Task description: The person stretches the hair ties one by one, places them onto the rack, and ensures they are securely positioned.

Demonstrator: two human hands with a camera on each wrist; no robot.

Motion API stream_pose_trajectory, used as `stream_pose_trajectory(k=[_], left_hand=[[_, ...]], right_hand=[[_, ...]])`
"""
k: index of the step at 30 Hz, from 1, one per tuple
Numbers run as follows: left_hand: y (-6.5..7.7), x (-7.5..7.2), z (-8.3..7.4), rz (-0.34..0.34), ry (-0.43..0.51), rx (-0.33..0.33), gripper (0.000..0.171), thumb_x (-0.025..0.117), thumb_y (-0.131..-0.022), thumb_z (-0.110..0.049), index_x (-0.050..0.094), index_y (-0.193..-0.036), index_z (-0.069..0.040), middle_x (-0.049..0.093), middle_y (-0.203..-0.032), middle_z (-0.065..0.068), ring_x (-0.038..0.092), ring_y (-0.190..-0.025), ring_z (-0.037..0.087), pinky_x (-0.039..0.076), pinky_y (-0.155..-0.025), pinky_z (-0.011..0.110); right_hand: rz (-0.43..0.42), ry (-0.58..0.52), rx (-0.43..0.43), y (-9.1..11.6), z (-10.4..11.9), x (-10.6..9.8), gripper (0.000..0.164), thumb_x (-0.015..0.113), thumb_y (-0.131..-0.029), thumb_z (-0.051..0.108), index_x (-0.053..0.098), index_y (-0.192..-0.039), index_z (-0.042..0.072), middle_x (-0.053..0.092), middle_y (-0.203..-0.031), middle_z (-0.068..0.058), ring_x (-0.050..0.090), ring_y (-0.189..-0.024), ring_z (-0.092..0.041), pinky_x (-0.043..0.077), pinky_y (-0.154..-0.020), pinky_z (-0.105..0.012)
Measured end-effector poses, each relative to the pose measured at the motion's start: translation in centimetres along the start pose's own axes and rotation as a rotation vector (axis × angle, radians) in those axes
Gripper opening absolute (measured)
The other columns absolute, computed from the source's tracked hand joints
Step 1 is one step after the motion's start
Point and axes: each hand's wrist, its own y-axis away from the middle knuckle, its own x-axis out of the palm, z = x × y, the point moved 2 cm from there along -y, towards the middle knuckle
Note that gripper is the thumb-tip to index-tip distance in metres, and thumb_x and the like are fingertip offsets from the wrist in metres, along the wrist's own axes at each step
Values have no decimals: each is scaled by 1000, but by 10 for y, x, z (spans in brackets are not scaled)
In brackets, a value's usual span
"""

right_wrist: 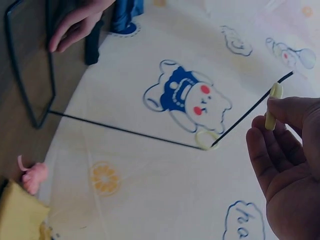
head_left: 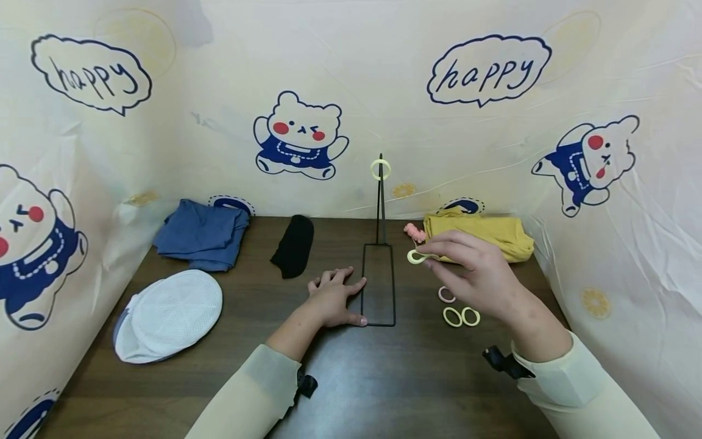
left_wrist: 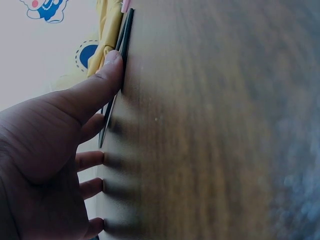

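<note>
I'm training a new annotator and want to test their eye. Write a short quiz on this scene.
1. What does the right hand pinch?
A) blue cloth
B) yellow ring
C) white cap
2. True or false: the left hand touches the black wire stand.
3. How many rings can be seen lying on the table?

Key: 1. B. 2. True. 3. Three, one pink and two yellow.

Pale cream long sleeves (head_left: 241, 396), broad plain cuffs (head_left: 570, 372), small black wrist-worn devices (head_left: 507, 364), bare hands (head_left: 331, 299)
</note>
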Motion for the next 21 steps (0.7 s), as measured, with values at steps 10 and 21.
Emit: stream_pose_trajectory(k=[10,21], left_hand=[[1,-1,0,-21,0,7,99,80,-77,-69,36,-161,-40,18,-172,5,15,-153,42,19,-109,70],[1,0,-1,-22,-6,7,98,79,-77,-70,37,-161,-40,19,-172,5,16,-153,42,20,-109,70]], right_hand=[[-37,-33,-75,-24,22,-2,22,77,-87,3,79,-109,7,75,-115,-5,72,-104,-21,49,-98,-21],[-62,-31,-65,-38,26,3,24,80,-86,2,79,-110,8,75,-110,-4,72,-98,-19,52,-84,-21]])
